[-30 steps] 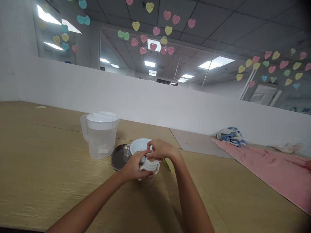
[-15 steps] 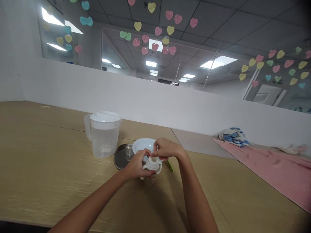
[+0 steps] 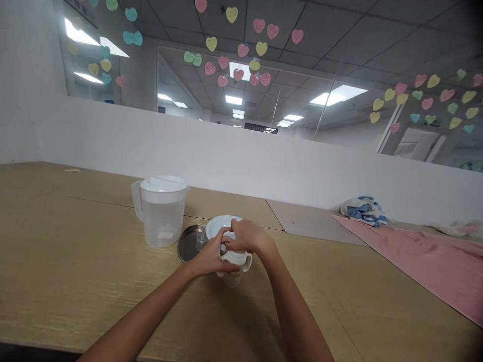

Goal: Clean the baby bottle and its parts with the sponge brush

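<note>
Left hand (image 3: 211, 255), right hand (image 3: 249, 237), around white two-handled plastic cap (image 3: 237, 260)

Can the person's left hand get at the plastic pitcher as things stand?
Probably yes, once it lets go: the left hand is on the white two-handled cup, but only a flat metal lid lies before the plastic pitcher.

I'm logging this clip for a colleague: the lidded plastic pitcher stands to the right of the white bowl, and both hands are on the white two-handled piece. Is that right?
Not quite: the head view shows the lidded plastic pitcher to the left of the white bowl, not the right. The left hand and right hand are on the white two-handled piece, as you said.
</note>
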Tool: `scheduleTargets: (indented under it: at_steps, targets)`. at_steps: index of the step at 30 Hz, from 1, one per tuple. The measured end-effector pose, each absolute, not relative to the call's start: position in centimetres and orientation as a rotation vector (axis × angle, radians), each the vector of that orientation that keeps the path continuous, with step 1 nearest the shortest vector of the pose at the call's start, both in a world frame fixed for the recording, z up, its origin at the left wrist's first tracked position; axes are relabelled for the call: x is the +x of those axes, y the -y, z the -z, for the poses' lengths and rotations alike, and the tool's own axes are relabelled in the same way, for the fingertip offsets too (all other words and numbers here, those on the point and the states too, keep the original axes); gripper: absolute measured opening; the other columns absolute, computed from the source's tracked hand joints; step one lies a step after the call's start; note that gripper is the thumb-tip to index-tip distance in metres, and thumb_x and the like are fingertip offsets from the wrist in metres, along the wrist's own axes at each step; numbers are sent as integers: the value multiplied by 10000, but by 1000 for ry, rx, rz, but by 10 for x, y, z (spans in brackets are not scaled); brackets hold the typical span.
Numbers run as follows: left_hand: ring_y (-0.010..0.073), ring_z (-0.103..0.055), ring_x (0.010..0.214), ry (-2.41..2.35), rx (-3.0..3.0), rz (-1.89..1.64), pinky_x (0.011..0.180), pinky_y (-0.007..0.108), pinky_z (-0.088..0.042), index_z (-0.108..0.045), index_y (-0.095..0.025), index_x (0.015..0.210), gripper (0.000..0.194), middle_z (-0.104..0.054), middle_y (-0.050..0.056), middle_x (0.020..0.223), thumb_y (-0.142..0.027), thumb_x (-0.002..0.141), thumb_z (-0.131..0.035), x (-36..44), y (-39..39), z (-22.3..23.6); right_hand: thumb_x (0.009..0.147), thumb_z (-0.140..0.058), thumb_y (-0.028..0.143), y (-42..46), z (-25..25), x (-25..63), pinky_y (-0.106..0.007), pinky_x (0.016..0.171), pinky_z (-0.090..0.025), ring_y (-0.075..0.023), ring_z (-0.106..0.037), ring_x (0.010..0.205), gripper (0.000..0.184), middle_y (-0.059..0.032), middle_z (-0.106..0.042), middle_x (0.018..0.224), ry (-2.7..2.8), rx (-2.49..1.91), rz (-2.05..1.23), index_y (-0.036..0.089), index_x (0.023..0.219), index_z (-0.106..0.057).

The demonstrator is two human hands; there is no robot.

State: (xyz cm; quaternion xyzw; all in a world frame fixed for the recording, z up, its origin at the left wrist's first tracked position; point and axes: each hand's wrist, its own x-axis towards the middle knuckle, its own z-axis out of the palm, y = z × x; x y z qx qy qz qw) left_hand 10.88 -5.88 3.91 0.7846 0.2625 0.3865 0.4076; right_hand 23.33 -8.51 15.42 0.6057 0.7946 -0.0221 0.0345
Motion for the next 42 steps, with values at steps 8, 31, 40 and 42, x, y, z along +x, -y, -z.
scheduleTargets:
  at_steps: [8,31,40,42]
  targets:
    - [186,-596,883,-741,2018,-945,777,309,-466,-322,-204,1247,813,-620,24,980,-239,550,-740,107,59,-43,827,-458,381,79,-120,242,-271,596,-351,-232,-602,831,334,-132,-660,922,-2611,2026,-120,119,976,-604]
    - [187,-569,901,-772,2183,-1087,832,308,-457,-344,-196,1301,814,-568,46,1053,-189,553,-664,116,56,-26,845,-455,353,88,-22,253,-311,772,-430,-193,-550,856,242,-73,-629,895,-3577,2347,204,180,942,-594]
    - [217,-545,1007,-1100,2017,-1767,936,386,-396,-551,-208,1074,301,-613,72,1044,-337,850,-397,90,33,-15,874,-416,375,82,-2,267,-375,832,-432,-225,-547,965,358,-115,-593,1020,-3707,2092,-154,169,1161,-472]
    - [207,-544,1005,-1363,1845,-1852,923,377,-410,-565,-206,1004,276,-607,69,1029,-281,866,-338,81,19,-13,879,-406,360,81,1,268,-388,842,-429,-234,-539,995,381,-130,-586,1050,-3746,1997,-254,166,1205,-434]
